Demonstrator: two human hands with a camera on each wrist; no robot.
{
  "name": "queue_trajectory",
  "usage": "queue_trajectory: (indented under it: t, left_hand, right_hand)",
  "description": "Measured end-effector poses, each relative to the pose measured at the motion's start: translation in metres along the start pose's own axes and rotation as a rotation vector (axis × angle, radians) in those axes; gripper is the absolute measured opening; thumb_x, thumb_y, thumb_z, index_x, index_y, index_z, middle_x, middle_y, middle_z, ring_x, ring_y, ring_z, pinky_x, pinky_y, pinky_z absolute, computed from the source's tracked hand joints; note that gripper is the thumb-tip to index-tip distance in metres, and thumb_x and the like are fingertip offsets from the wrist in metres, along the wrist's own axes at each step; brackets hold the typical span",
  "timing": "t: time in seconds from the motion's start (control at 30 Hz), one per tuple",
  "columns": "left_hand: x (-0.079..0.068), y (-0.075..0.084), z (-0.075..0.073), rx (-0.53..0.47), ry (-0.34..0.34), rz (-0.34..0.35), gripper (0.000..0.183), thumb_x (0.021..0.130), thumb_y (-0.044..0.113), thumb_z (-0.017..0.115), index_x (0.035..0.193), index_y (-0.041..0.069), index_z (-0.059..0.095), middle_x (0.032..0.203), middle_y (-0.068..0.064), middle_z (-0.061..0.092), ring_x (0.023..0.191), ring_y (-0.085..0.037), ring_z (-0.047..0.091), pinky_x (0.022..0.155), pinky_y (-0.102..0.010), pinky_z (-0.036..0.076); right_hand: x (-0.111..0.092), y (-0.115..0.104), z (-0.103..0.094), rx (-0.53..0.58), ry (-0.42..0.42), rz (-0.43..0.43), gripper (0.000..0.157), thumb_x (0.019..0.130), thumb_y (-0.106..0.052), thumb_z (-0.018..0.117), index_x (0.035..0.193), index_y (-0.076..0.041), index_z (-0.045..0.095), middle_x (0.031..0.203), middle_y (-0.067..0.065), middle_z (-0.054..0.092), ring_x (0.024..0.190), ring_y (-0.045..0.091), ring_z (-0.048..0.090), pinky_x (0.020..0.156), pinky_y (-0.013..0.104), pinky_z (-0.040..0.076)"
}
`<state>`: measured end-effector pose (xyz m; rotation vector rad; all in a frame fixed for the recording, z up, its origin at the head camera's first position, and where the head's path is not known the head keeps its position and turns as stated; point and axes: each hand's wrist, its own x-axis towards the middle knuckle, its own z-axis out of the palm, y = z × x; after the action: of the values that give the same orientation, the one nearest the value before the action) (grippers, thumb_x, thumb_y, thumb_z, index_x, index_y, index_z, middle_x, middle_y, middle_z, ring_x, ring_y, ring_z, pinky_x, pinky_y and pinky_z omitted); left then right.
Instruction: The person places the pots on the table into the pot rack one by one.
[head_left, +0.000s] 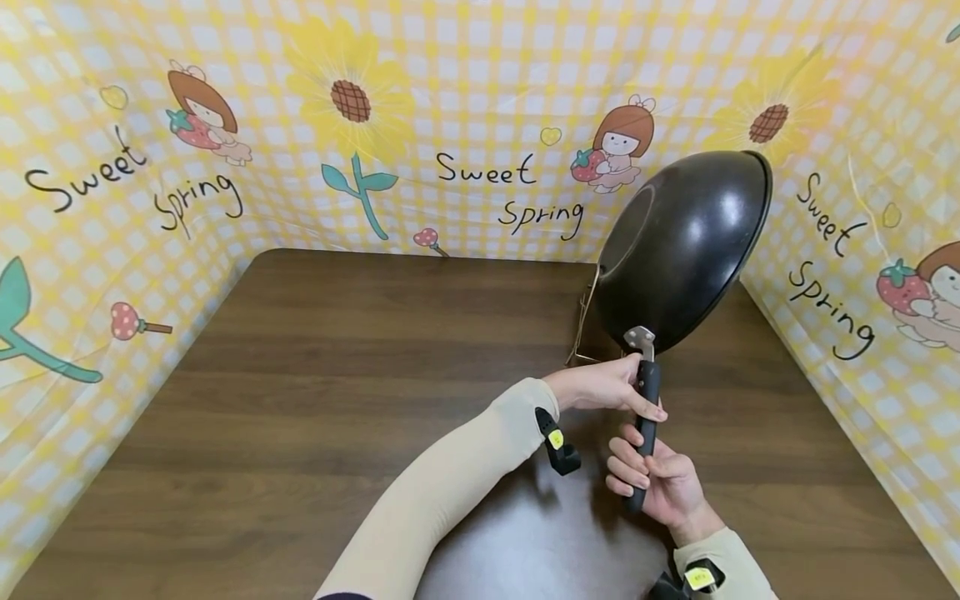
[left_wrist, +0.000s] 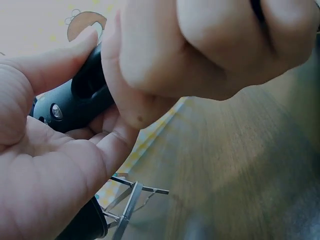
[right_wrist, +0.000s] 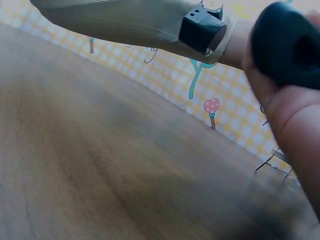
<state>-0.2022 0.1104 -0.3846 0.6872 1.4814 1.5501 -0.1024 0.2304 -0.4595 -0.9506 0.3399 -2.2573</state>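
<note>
A black wok (head_left: 682, 242) is held up on its side at the right of the head view, its rounded underside turned towards me. My left hand (head_left: 600, 387) grips the black handle (head_left: 648, 379) close to the metal bracket. Lower down, my right hand (head_left: 667, 483) wraps its fingers round the handle's end. The left wrist view shows the left thumb and fingers about the handle (left_wrist: 65, 107), with the right hand's fingers (left_wrist: 220, 50) just beyond. Behind the wok is a thin metal wire rack (head_left: 581, 325), partly hidden; whether they touch I cannot tell.
A dark brown wooden table (head_left: 337, 350) lies beneath. Yellow checked cloth (head_left: 480, 108) with printed flowers and figures hangs along the back and both sides. The rack's metal bars (left_wrist: 131, 205) also appear low in the left wrist view.
</note>
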Motion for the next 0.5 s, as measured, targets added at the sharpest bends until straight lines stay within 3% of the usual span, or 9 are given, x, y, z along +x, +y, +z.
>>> queue_trajectory:
  t: [0.27, 0.5]
  left_hand:
    - [-0.001, -0.003, -0.004, 0.027, -0.006, -0.043, 0.042, 0.087, -0.014, 0.066, 0.106, 0.009, 0.037, 0.079, -0.009, 0.066, 0.071, -0.017, 0.062, 0.067, -0.026, 0.052]
    - [-0.004, -0.011, -0.013, -0.044, -0.019, -0.052, 0.033, 0.094, -0.013, 0.056, 0.107, 0.009, 0.036, 0.088, -0.011, 0.061, 0.082, -0.019, 0.064, 0.071, -0.029, 0.053]
  right_hand:
    - [-0.005, -0.004, -0.002, -0.043, 0.093, 0.087, 0.017, 0.1, -0.001, 0.037, 0.111, -0.009, 0.047, 0.078, 0.004, 0.018, 0.066, 0.017, 0.019, 0.074, 0.029, 0.026]
    - [-0.005, -0.003, -0.005, -0.106, 0.178, 0.167, 0.023, 0.099, 0.005, 0.033, 0.109, -0.009, 0.048, 0.086, 0.003, 0.038, 0.08, 0.016, 0.042, 0.088, 0.03, 0.039]
